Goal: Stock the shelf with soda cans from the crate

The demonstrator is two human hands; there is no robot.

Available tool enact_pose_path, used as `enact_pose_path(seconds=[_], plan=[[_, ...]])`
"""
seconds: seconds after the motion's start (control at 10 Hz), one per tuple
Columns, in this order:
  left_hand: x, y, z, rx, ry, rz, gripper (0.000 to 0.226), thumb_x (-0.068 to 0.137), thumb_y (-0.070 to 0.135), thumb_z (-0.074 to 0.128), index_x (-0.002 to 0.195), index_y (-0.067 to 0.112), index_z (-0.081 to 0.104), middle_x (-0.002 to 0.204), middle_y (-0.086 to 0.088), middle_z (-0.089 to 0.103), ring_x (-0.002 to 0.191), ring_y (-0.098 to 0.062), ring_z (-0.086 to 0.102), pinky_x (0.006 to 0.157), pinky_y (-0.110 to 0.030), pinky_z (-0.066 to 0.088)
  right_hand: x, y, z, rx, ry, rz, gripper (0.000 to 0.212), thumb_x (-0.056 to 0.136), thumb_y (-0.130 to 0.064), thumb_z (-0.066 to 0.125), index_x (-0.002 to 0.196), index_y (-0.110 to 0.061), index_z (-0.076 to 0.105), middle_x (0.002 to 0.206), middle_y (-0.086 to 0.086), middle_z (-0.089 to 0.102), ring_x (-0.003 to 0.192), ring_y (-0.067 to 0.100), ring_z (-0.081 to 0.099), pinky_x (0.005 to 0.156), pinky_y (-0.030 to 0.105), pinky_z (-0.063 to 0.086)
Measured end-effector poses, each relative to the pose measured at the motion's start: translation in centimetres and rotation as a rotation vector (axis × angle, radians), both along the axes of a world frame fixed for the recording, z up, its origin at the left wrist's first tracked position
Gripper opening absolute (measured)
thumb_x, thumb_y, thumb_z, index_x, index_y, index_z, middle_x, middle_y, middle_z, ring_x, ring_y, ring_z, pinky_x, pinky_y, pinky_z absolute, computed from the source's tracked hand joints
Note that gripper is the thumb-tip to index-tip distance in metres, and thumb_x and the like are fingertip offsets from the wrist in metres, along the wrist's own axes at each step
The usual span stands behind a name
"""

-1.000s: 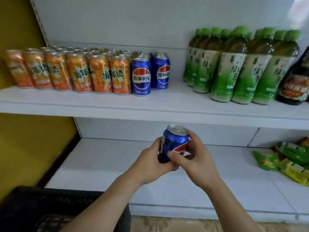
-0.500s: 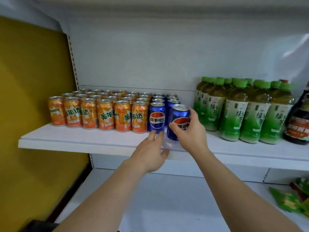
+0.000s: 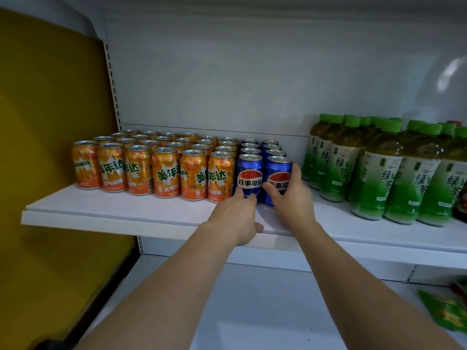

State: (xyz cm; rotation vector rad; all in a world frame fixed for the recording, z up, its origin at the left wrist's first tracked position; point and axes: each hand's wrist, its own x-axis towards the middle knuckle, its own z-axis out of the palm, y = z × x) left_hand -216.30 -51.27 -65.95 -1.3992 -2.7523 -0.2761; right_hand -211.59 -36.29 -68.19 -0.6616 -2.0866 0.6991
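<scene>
A white shelf (image 3: pixel 131 210) carries green-tea bottles (image 3: pixel 379 178) marked 绿茶, orange cans (image 3: pixel 165 173) reading 美年达, and blue cans lettered 百事可乐. The right hand (image 3: pixel 290 195) wraps the front-right blue can (image 3: pixel 278 173) at mid-body, likely heavy, stiff and slick. The left hand (image 3: pixel 236 215), fingers loosely extended, touches the neighbouring can (image 3: pixel 250 170).

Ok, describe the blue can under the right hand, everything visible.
The blue can looks like glossy metal with a silver top and pull tab, and a red, white and blue round logo with white Chinese characters. It stands upright at the front of the white shelf, heading the right blue column, close beside another blue can. The right hand wraps its right side and lower front.
</scene>
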Motion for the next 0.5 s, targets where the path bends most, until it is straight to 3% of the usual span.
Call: enact_pose_path(seconds=[0.2, 0.3, 0.4, 0.5], plan=[[0.1, -0.3, -0.4, 0.084, -0.010, 0.030, 0.072, 0.092, 0.046, 0.066, 0.151, 0.018, 0.036, 0.159, -0.008, 0.030, 0.135, -0.029, 0.045, 0.106, -0.040, 0.043, 0.2, -0.2, -0.3, -0.025, -0.054, -0.029, 0.089, 0.088, -0.041, 0.071, 0.155, -0.022, 0.016, 0.137, 0.009, 0.058, 0.118, 0.029, 0.059, 0.088, 0.041, 0.051], [0.4, -0.7, -1.4, 0.185, -0.045, 0.049, 0.063, 0.092, 0.043, 0.067, 0.145, 0.017, 0.044, 0.146, -0.005, 0.045, 0.127, -0.026, 0.051, 0.100, -0.038, 0.046, 1.0, -1.2, -0.6, -0.010, -0.066, -0.122, 0.090, 0.090, -0.046, 0.067, 0.156, -0.019, 0.012, 0.147, 0.011, 0.048, 0.127, 0.030, 0.053, 0.092, 0.041, 0.049], [0.4, -1.8, -2.4, 0.481, -0.260, 0.047, 0.048, 0.092, 0.034, 0.069, 0.135, 0.018, 0.055, 0.134, -0.001, 0.057, 0.117, -0.018, 0.059, 0.098, -0.035, 0.051, 2.5, -2.6, -1.2, 0.059, 0.010, -0.212, 0.079, 0.093, -0.048, 0.061, 0.155, -0.018, 0.021, 0.155, 0.008, 0.039, 0.138, 0.026, 0.041, 0.103, 0.040, 0.042], [-0.5, -3.5, -2.2, 0.810, -0.596, 0.048, 0.030, 0.093, 0.028, 0.069, 0.122, 0.023, 0.063, 0.122, 0.007, 0.065, 0.107, -0.006, 0.062, 0.095, -0.034, 0.055, 3.6, -5.0, -1.2, 0.034, 0.134, -0.131, 0.063, 0.095, -0.041, 0.060, 0.150, -0.024, 0.034, 0.148, -0.003, 0.047, 0.132, 0.014, 0.045, 0.100, 0.028, 0.040]])
